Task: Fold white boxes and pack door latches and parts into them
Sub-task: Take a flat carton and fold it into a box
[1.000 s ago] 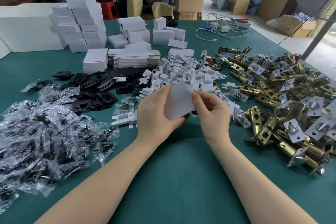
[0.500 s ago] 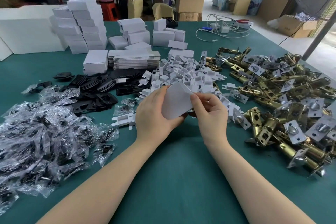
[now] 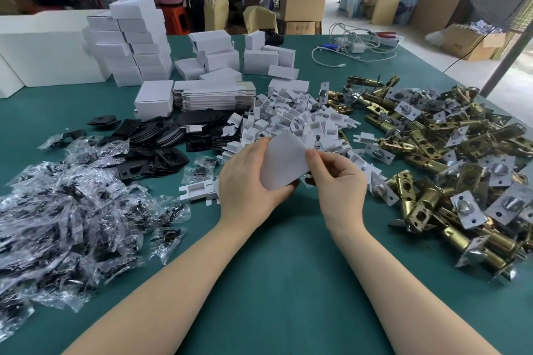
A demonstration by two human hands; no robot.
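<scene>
Holding white box (image 3: 284,161) above green table (image 3: 288,282): left hand (image 3: 248,181) wraps around it to steady it; right hand (image 3: 337,176) pinches its edge, likely to fold. Door latches (image 3: 450,170) lie right, within reach.

White cables (image 3: 353,47), red stool (image 3: 176,19)

Both forearms were bare from the lower edge of the view right up to the wrists, with no sleeve or cuff showing anywhere along them. The left hand (image 3: 248,181) and the right hand (image 3: 339,181) were bare too, ungloved, the nails short and plain, nothing worn at either wrist or on the fingers
</scene>
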